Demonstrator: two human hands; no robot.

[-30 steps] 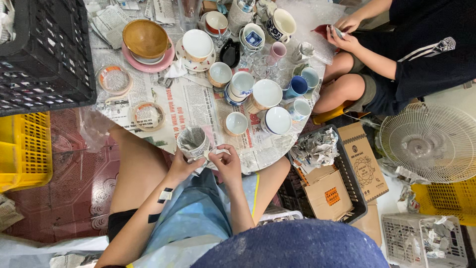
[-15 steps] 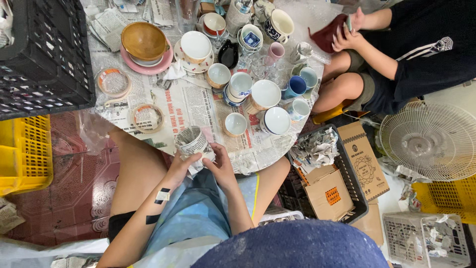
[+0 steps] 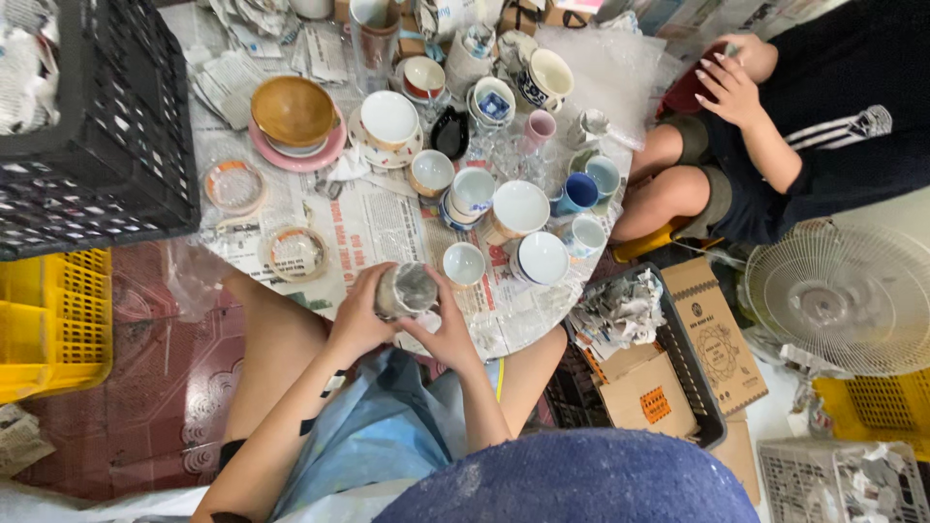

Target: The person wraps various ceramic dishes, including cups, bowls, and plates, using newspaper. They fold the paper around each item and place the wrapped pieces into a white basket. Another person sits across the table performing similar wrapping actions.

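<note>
Both hands hold one cup wrapped in newspaper (image 3: 405, 289) at the near edge of the table (image 3: 528, 324). The left hand (image 3: 360, 315) grips it from nine o'clock and the right hand (image 3: 448, 324) cups it from four o'clock, fingers curled tight around it. The paper hides the cup itself. Just past it, at two o'clock, stands a small white cup (image 3: 464, 262). Farther out sit many mugs and bowls, with a brown bowl (image 3: 293, 110) at eleven o'clock. A black crate (image 3: 97, 145) is cut off at ten o'clock. Far off at one o'clock, another person's hand (image 3: 728, 89) holds something red.
</note>
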